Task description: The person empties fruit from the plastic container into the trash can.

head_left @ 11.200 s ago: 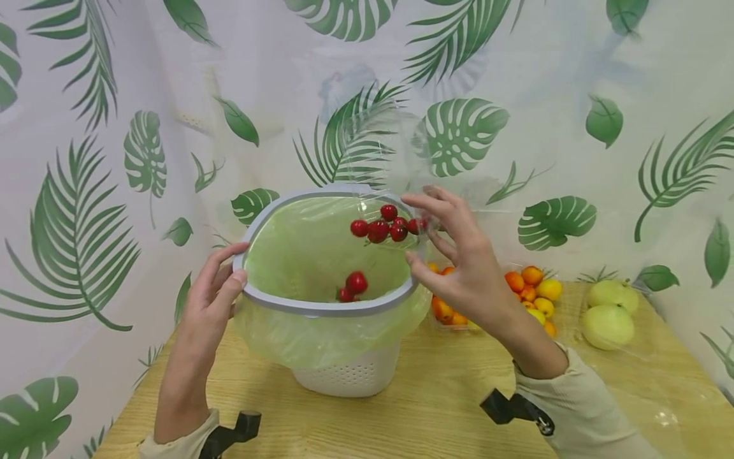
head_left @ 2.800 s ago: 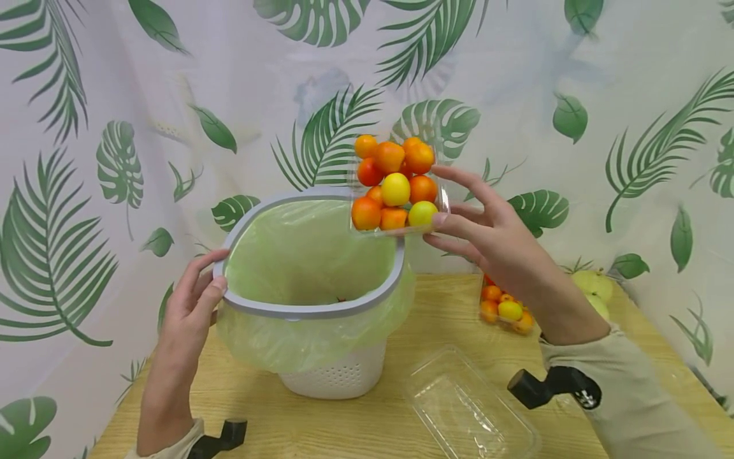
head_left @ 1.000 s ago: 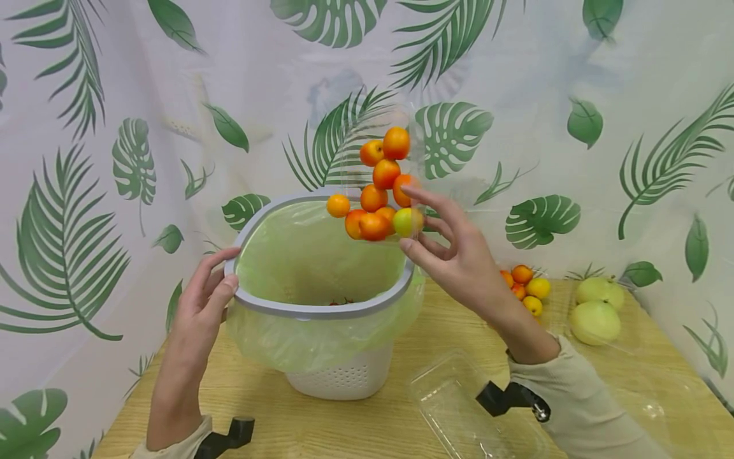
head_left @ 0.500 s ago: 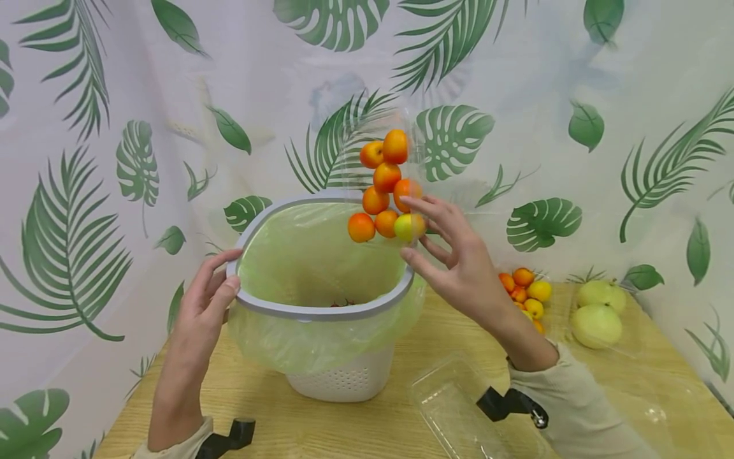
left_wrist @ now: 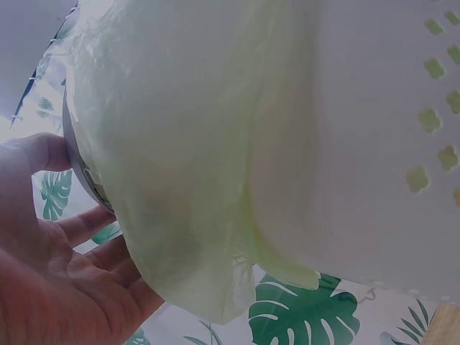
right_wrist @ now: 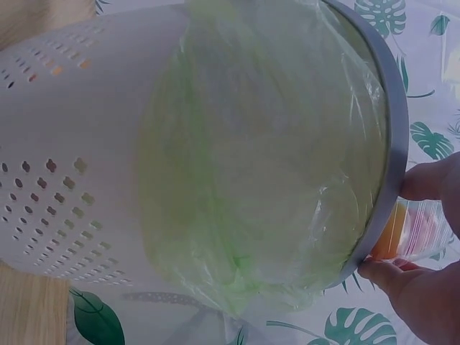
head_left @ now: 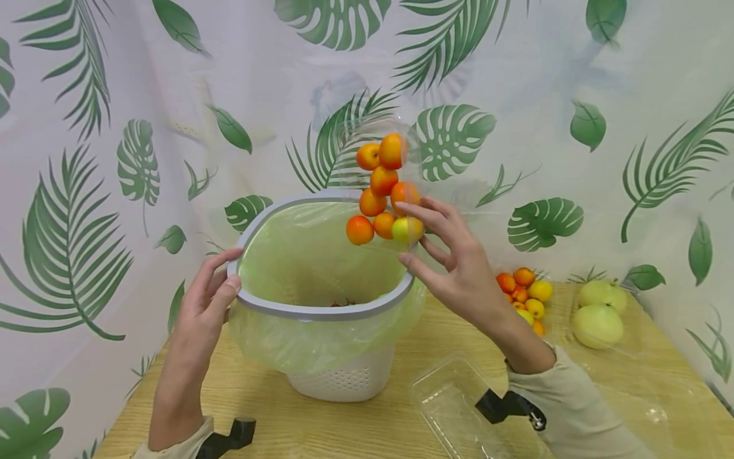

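Observation:
A white perforated waste bin [head_left: 344, 384], lined with a pale green bag [head_left: 321, 349], stands on the table. My left hand [head_left: 209, 293] grips its grey rim [head_left: 312, 313] at the left, thumb and fingers on either side. Above the rim's right side, my right hand [head_left: 459, 271] pinches a clear plastic tray [head_left: 351, 175] tipped steeply over the opening. Several small orange apricot-like fruits [head_left: 383, 181] and a yellow-green one [head_left: 404, 230] are in it. Red fruits with stems [head_left: 344, 303] just show inside the bin; the rest of its inside is hidden. In the right wrist view, fingertips overlap the rim.
A bare clear plastic tray [head_left: 459, 401] lies right of the bin. Behind the right forearm sits another tray of orange and yellow fruits [head_left: 524, 293]. Farther right are pale green round fruits [head_left: 597, 325] in clear packaging. A leaf-printed curtain [head_left: 550, 140] encloses the table.
Earlier, red fruits dropped from a tray into the bin. The right hand then brought up the orange fruits and tipped them; some have fallen in. The left hand stays on the rim.

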Demonstrator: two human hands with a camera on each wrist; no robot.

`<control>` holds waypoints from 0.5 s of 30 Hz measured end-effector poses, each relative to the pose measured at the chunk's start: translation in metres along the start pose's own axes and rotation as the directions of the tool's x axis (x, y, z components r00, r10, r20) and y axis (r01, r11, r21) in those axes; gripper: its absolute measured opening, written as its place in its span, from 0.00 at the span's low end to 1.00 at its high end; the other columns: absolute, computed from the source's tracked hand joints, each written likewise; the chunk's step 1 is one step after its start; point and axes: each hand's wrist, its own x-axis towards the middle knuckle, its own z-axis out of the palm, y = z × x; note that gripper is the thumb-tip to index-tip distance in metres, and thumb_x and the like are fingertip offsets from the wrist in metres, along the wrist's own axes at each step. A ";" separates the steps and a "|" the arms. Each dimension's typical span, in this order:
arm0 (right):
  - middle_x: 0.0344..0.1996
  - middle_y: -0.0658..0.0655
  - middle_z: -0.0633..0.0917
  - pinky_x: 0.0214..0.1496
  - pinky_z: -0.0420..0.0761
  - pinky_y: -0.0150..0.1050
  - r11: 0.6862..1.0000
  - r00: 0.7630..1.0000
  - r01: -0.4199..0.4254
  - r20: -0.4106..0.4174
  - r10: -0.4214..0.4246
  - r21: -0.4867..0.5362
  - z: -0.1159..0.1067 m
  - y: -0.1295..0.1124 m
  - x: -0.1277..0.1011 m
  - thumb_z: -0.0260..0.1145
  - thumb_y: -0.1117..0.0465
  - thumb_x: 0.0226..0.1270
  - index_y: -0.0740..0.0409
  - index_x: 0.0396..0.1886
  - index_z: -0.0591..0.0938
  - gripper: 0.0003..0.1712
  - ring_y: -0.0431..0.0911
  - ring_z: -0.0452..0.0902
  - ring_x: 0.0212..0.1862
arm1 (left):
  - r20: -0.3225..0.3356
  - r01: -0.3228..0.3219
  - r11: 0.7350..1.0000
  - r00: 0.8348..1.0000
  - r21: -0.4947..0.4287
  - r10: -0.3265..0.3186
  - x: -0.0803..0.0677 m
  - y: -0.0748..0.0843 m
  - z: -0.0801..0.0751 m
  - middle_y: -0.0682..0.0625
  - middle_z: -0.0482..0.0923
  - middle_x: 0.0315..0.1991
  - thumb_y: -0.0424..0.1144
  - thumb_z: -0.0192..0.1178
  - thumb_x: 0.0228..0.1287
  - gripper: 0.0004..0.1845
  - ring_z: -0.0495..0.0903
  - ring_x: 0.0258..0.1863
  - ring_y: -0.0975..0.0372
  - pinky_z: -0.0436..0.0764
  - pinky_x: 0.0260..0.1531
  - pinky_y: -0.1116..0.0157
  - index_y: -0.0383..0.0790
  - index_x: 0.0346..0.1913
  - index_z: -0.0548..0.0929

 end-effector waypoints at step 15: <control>0.74 0.52 0.65 0.63 0.75 0.51 1.000 1.000 0.028 -0.010 -0.028 -0.009 0.001 -0.001 0.000 0.72 0.76 0.63 0.53 0.71 0.77 0.36 0.47 0.66 0.72 | -0.006 -0.004 1.000 1.000 0.001 0.004 0.000 0.000 0.001 0.43 0.74 0.67 0.44 0.47 0.83 0.22 0.80 0.53 0.58 0.79 0.47 0.69 0.49 0.75 0.69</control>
